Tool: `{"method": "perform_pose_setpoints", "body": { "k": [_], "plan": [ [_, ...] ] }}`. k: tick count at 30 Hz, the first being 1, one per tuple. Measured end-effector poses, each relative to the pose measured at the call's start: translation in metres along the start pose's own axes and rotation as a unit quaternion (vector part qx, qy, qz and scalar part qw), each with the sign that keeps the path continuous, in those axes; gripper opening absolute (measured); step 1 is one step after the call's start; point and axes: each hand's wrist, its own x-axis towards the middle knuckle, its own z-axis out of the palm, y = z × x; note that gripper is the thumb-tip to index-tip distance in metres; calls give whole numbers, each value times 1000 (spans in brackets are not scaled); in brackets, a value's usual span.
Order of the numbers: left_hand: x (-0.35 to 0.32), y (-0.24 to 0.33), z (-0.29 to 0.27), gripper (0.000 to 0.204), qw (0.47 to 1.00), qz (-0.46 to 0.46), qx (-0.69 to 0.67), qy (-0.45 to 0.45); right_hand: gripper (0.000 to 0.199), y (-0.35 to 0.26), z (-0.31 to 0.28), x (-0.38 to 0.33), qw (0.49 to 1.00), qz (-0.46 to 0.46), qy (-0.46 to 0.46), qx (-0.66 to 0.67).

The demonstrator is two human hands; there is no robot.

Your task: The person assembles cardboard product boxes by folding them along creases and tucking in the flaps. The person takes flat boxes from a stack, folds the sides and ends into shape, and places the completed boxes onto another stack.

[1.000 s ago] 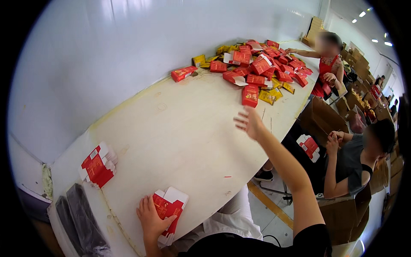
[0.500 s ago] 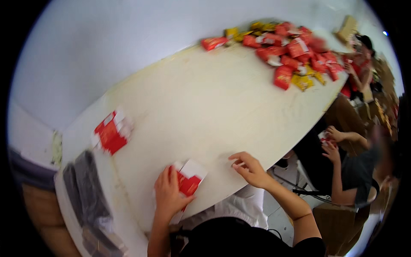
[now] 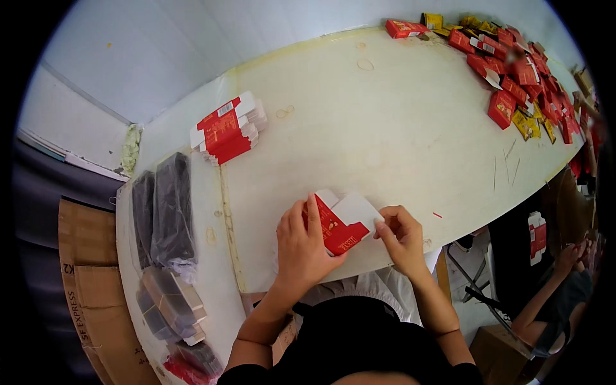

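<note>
A red and white folding carton [image 3: 341, 235] lies near the table's front edge, its white flaps sticking out at the far and right sides. My left hand [image 3: 304, 242] is closed over its left end, thumb along the near edge and fingers on top. With thumb and fingers, my right hand [image 3: 401, 239] pinches the corner of the white flap on the right. I cannot tell whether the carton is still flat or partly opened up.
Stacked flat cartons [image 3: 224, 130] sit at left on the white table [image 3: 340, 115]. Beside them are dark wrapped bundles [image 3: 173, 208] and banded clear packs [image 3: 170, 301]. Red boxes [image 3: 502, 108] and yellow packets [image 3: 526, 125] heap far right. A co-worker's hands [image 3: 571, 256] show at right.
My right hand has come in from the right and taken the carton's white flap. My left hand stays on the carton. The whole view has shifted, with things appearing further right.
</note>
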Motion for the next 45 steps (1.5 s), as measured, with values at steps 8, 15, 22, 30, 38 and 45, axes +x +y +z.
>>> {"method": "perform_pose_setpoints", "body": {
  "k": [8, 15, 22, 30, 38, 45],
  "plan": [
    [2, 26, -5, 104, 996, 75, -22, 34, 11, -26, -19, -14, 995, 28, 34, 86],
    [-1, 30, 8, 81, 987, 143, -64, 31, 10, -10, -22, -21, 986, -4, 76, 149],
    [-7, 50, 18, 53, 980, 196, -40, 8, 65, 26, 17, -31, 968, -19, 46, 246],
    [11, 49, -6, 86, 950, 175, -228, -119, 70, 12, 6, -31, 941, 29, 60, 333],
    [14, 41, -3, 80, 936, 140, -273, -169, 42, -1, -6, -32, 976, 8, 31, 214],
    [8, 42, 3, 72, 944, 127, -249, -177, 35, -11, -21, -31, 999, -29, -17, 10]
  ]
}}
